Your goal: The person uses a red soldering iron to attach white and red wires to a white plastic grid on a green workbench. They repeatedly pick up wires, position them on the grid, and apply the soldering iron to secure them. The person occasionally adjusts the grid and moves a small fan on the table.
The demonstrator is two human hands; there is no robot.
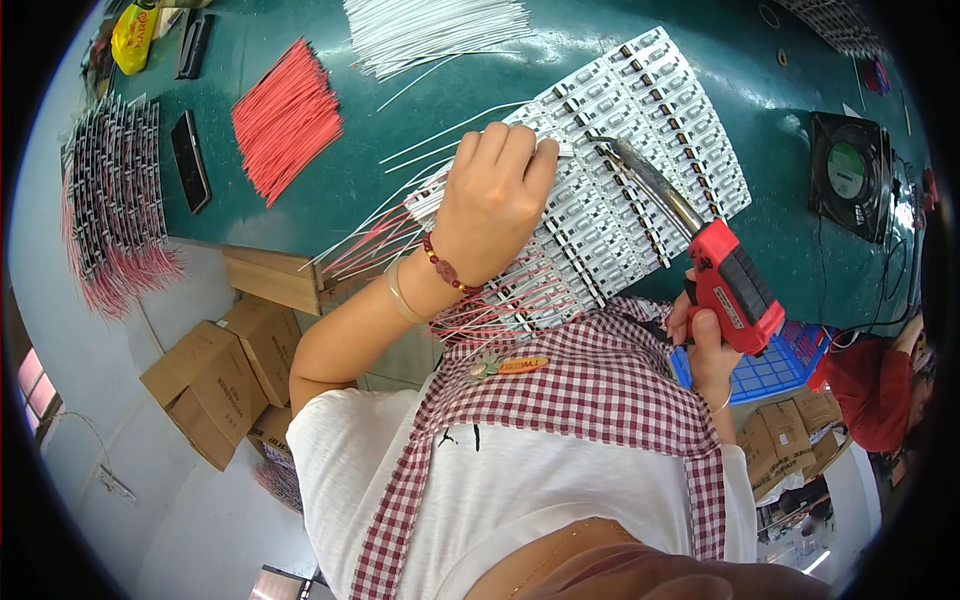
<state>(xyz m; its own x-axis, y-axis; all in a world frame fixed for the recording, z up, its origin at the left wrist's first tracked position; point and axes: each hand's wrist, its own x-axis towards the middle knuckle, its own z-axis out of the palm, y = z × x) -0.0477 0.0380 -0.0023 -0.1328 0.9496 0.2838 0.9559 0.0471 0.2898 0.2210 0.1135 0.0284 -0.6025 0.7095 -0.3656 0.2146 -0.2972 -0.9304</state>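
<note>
A panel of small white circuit boards (590, 220), ribbed with rows of dark components, lies slantwise on a smooth green tabletop (250, 60), its lower corner reaching the worker's red-and-white checked apron (570, 400). Thin, flexible red and white wires (505, 300) fan out from the panel's left and lower sides. The worker's left hand (497, 190) rests over the panel's left part, its fingers curled inward; what they pinch, if anything, cannot be told. The right hand (708, 345) closes around the grip of a red-and-black soldering gun (735, 290), whose shiny metal barrel narrows to a dark, bent tip at the boards; whether it touches them is unclear.

Beyond the panel lie a neat, tapering sheaf of straight red wires (287, 120) and a broader spread of white wires (435, 35). Farther left are a flat black phone (190, 162) and a curved array of boards (115, 195) trailing red ends. A square black fan (850, 170) stands at right.

A blue lattice-walled plastic basket (790, 365) sits beside the right hand, its contents hard to make out. Brown cardboard boxes (210, 385) stand below the table at left, and a crinkled yellow plastic bag (133, 40) occupies the far left corner.
</note>
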